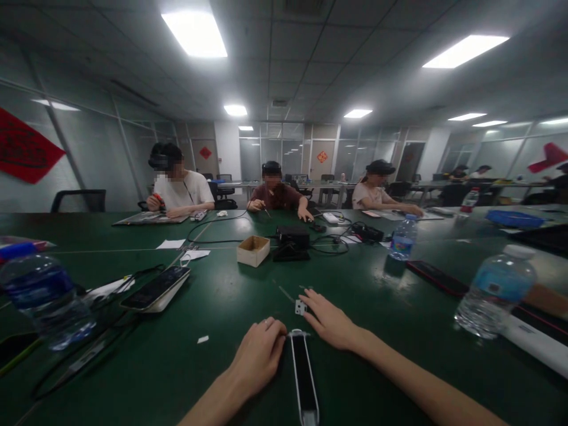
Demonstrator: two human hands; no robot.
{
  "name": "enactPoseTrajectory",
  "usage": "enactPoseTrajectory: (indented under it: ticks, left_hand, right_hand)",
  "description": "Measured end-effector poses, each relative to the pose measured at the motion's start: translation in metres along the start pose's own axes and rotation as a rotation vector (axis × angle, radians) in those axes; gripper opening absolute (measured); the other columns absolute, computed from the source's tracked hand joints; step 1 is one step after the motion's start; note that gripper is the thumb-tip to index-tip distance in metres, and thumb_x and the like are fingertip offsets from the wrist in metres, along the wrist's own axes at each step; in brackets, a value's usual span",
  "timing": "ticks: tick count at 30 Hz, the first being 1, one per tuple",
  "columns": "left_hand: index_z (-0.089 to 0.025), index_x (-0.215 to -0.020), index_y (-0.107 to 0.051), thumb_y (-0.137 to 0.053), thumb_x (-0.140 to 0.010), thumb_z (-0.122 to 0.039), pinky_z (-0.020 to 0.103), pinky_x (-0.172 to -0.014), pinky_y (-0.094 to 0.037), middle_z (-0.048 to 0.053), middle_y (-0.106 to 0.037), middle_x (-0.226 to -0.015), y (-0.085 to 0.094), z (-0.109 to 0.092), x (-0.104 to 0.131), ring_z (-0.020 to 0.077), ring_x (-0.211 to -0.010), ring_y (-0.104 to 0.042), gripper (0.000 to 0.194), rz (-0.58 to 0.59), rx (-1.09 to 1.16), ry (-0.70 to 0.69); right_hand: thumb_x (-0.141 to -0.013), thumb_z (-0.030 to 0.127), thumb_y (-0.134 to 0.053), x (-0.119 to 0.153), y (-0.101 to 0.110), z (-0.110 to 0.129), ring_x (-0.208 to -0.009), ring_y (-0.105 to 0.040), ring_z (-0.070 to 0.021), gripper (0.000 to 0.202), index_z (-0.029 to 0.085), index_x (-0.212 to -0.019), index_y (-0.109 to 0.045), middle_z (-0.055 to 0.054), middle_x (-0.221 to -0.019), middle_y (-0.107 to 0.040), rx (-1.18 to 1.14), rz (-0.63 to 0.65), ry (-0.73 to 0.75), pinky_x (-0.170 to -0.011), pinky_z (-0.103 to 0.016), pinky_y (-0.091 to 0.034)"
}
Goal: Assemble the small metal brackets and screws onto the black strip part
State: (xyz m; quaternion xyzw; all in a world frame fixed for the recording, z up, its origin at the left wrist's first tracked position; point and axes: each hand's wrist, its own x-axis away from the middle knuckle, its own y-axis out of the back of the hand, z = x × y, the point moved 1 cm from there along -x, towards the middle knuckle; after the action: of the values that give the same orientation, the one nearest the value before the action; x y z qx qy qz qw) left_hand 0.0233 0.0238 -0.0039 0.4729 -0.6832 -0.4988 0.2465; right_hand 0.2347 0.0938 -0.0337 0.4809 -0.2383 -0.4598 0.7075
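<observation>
My left hand (261,354) rests on the green table with its fingers curled together. Its fingertips are at the far left corner of a long narrow device (302,373) with a black face and a pale frame. What those fingers hold, if anything, is hidden. My right hand (331,319) lies low over the table, fingers stretched forward and holding nothing. Beside its fingertips is a small whitish piece with dark holes (300,307); I cannot tell whether they touch. The long device lies between my wrists, pointing away from me.
Ahead stand an open cardboard box (253,251) and a black device (291,241) with cables. Phones (156,287) and a water bottle (42,299) are left. Two more bottles (403,236) (496,290) stand right. A paper scrap (203,339) lies near my left hand. Several people sit opposite.
</observation>
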Motion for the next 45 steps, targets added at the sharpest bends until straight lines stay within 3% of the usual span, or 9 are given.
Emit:
enactPoseTrajectory:
  ticks: [5, 8, 13, 15, 18, 26, 30, 35, 45]
  left_hand:
    - [-0.02, -0.097, -0.058, -0.038, -0.094, -0.015, 0.032, -0.079, -0.044, 0.005, -0.062, -0.1, 0.0, 0.001, 0.0, 0.0202, -0.088, -0.058, 0.021, 0.007, 0.013, -0.007]
    - [-0.021, -0.097, -0.058, -0.036, -0.095, -0.017, 0.032, -0.08, -0.044, 0.005, -0.062, -0.1, -0.001, 0.003, -0.001, 0.0205, -0.09, -0.058, 0.022, 0.002, 0.028, -0.018]
    - [-0.021, -0.098, -0.058, -0.036, -0.095, -0.018, 0.033, -0.081, -0.045, 0.005, -0.062, -0.101, 0.001, 0.002, 0.0, 0.0212, -0.091, -0.059, 0.022, 0.019, 0.039, -0.015]
    - [-0.021, -0.098, -0.058, -0.037, -0.095, -0.018, 0.033, -0.08, -0.045, 0.006, -0.063, -0.101, 0.003, 0.0, 0.0, 0.021, -0.091, -0.059, 0.022, 0.023, 0.038, -0.009]
    - [-0.021, -0.098, -0.058, -0.037, -0.095, -0.017, 0.032, -0.079, -0.045, 0.005, -0.063, -0.101, 0.002, 0.0, 0.001, 0.0205, -0.089, -0.059, 0.022, 0.018, 0.036, -0.008]
    - [-0.02, -0.099, -0.058, -0.037, -0.095, -0.018, 0.032, -0.078, -0.045, 0.005, -0.062, -0.101, -0.002, 0.004, 0.003, 0.0197, -0.088, -0.058, 0.022, -0.004, 0.032, -0.018]
    - [-0.02, -0.098, -0.058, -0.037, -0.095, -0.017, 0.032, -0.079, -0.045, 0.006, -0.062, -0.102, 0.002, 0.001, 0.003, 0.0202, -0.089, -0.058, 0.022, 0.017, 0.02, 0.001]
    - [-0.021, -0.101, -0.058, -0.039, -0.095, -0.017, 0.032, -0.079, -0.045, 0.005, -0.062, -0.102, 0.002, 0.001, 0.003, 0.0198, -0.09, -0.058, 0.02, 0.02, 0.029, 0.001]
    - [-0.019, -0.099, -0.058, -0.038, -0.094, -0.015, 0.033, -0.079, -0.044, 0.006, -0.062, -0.1, 0.002, -0.001, 0.002, 0.0207, -0.089, -0.057, 0.02, 0.018, 0.015, -0.008]
  right_hand:
    - [-0.093, 0.053, -0.037, 0.012, 0.012, 0.0, -0.141, -0.024, -0.0222, 0.064, 0.02, -0.147, -0.03, -0.006, -0.153, -0.028, -0.036, 0.026, 0.068, -0.117, -0.042, -0.019]
    - [-0.094, 0.055, -0.034, 0.007, 0.03, -0.023, -0.142, -0.021, -0.0212, 0.063, 0.018, -0.146, -0.034, -0.008, -0.152, -0.031, 0.067, -0.014, 0.119, -0.118, -0.042, -0.011]
    - [-0.097, 0.05, -0.025, 0.015, 0.071, -0.116, -0.144, -0.007, -0.0272, 0.068, 0.005, -0.147, -0.024, -0.017, -0.155, -0.014, 0.361, -0.143, -0.536, -0.116, -0.046, -0.006]
    - [-0.097, 0.048, -0.02, 0.026, 0.083, -0.148, -0.142, -0.014, -0.0347, 0.069, -0.002, -0.144, -0.027, -0.026, -0.151, -0.019, 0.356, -0.113, -0.652, -0.112, -0.055, -0.014]
    - [-0.097, 0.047, -0.019, 0.035, 0.086, -0.164, -0.14, -0.021, -0.0349, 0.067, 0.0, -0.143, -0.031, -0.025, -0.15, -0.025, 0.347, -0.042, -0.669, -0.11, -0.057, -0.018]
    - [-0.095, 0.049, -0.03, 0.011, 0.047, -0.077, -0.142, -0.017, -0.0243, 0.062, 0.011, -0.144, -0.036, -0.011, -0.152, -0.03, 0.322, 0.073, -0.245, -0.116, -0.043, -0.013]
    - [-0.094, 0.023, -0.037, 0.011, 0.048, -0.041, -0.128, -0.043, -0.0275, 0.042, 0.009, -0.128, -0.057, -0.016, -0.132, -0.054, 0.348, 0.03, 0.021, -0.108, -0.042, -0.032]
    - [-0.091, 0.016, -0.042, 0.015, 0.057, -0.033, -0.1, -0.057, -0.0242, 0.032, 0.014, -0.109, -0.068, -0.013, -0.108, -0.063, 0.37, 0.044, 0.056, -0.086, -0.034, -0.046]
    - [-0.09, 0.02, -0.042, 0.017, 0.055, -0.027, -0.095, -0.058, -0.0225, 0.024, 0.015, -0.1, -0.064, -0.012, -0.103, -0.062, 0.208, 0.035, -0.065, -0.085, -0.033, -0.046]
